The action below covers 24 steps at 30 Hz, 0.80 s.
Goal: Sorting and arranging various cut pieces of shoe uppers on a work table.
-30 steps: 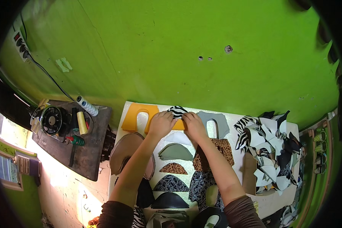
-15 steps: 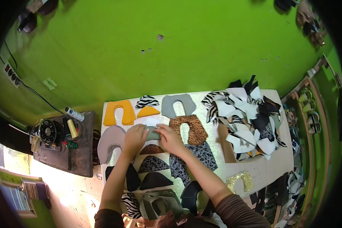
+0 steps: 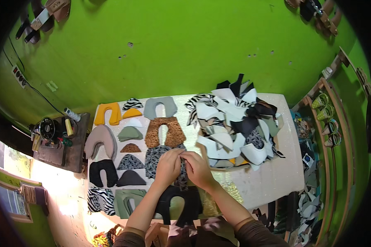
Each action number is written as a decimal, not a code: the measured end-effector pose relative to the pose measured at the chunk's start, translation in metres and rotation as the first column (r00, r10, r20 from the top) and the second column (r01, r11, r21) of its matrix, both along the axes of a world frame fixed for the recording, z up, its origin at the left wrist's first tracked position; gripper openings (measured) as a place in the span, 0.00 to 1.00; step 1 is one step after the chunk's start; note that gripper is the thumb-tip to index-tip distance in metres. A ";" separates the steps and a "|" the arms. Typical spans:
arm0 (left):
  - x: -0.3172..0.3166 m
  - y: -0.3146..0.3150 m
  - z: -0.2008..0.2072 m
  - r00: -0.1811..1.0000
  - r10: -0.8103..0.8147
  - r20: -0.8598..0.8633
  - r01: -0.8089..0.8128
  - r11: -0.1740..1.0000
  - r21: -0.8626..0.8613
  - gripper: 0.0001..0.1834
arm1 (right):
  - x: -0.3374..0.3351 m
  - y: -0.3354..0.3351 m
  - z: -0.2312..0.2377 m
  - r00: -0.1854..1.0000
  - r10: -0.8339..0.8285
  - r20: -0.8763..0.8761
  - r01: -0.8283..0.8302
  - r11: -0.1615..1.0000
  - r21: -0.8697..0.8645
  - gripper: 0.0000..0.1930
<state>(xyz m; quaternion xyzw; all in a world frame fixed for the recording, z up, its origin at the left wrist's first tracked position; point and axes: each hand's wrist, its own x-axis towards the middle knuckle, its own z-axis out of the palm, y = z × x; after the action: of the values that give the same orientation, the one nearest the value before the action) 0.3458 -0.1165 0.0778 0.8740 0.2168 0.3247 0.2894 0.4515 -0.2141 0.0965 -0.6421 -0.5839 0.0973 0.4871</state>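
Observation:
My left hand [image 3: 169, 165] and my right hand [image 3: 197, 168] meet over a dark patterned U-shaped cutout [image 3: 157, 158] on the white table [image 3: 272, 181], and both pinch its right leg. A leopard-print U-shaped cutout [image 3: 165, 131] lies just above it, and a black U-shaped cutout [image 3: 178, 202] lies just below my hands. To the left sit rows of small cap-shaped pieces [image 3: 130, 164] and more U-shaped cutouts in yellow [image 3: 107, 113], taupe [image 3: 99, 140], black [image 3: 103, 173] and zebra print [image 3: 101, 199].
A heap of loose white, black and zebra cutouts [image 3: 235, 127] fills the table's right half. A small sewing machine [image 3: 49, 129] with thread spools stands on a dark side table at the left. A wooden rack [image 3: 338, 123] with tape rolls lines the right. A green wall [image 3: 173, 49] rises behind.
My hands have come down from the far rows to the dark patterned cutout near me. The view has swung right, so the heap of cutouts shows fully.

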 end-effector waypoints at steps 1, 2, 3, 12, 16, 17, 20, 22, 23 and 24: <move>0.008 -0.010 0.002 1.000 -0.002 -0.007 0.002 1.000 -0.008 0.11 | 0.012 -0.011 -0.001 0.996 -0.031 0.085 0.031 0.999 0.008 0.15; 0.019 -0.019 0.006 1.000 0.002 -0.004 -0.002 1.000 -0.009 0.11 | 0.025 -0.022 -0.001 0.984 -0.062 0.169 0.060 0.998 0.020 0.17; 0.032 -0.026 0.011 1.000 -0.011 -0.010 0.011 1.000 -0.008 0.11 | 0.041 -0.031 0.002 0.960 -0.107 0.260 0.115 0.993 -0.016 0.19; 0.090 -0.077 0.027 0.987 -0.043 -0.154 0.044 0.999 0.003 0.15 | 0.136 -0.063 0.008 0.860 -0.012 0.511 0.125 0.974 -0.187 0.14; 0.081 -0.086 0.044 0.996 -0.037 -0.085 0.032 0.998 -0.058 0.17 | 0.145 -0.066 0.028 0.998 -0.048 0.028 0.048 0.999 0.021 0.12; 0.078 -0.089 0.047 0.998 -0.003 -0.065 -0.009 0.984 -0.180 0.18 | 0.146 -0.071 0.038 0.995 -0.006 -0.095 -0.004 0.994 -0.105 0.14; 0.074 -0.095 0.054 0.996 0.065 -0.062 -0.079 0.966 -0.248 0.22 | 0.151 -0.079 0.048 0.967 0.090 -0.236 -0.142 0.967 -0.213 0.21; 0.075 -0.098 0.051 0.998 -0.021 -0.059 0.008 0.979 -0.205 0.21 | 0.150 -0.084 0.054 0.968 0.179 -0.175 -0.230 0.911 -0.342 0.21; 0.076 -0.100 0.046 0.994 -0.043 -0.100 0.011 0.953 -0.304 0.19 | 0.145 -0.085 0.060 0.954 0.224 -0.198 -0.285 0.881 -0.379 0.22; 0.075 -0.101 0.042 0.994 -0.035 -0.100 0.004 0.953 -0.302 0.19 | 0.140 -0.085 0.056 0.953 0.232 -0.197 -0.292 0.879 -0.377 0.22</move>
<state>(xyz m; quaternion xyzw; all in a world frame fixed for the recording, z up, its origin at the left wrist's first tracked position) 0.4210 -0.2178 0.1203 0.8374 0.2698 0.2391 0.4108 0.5910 -0.2991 0.1522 -0.6343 -0.5959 0.3268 0.3686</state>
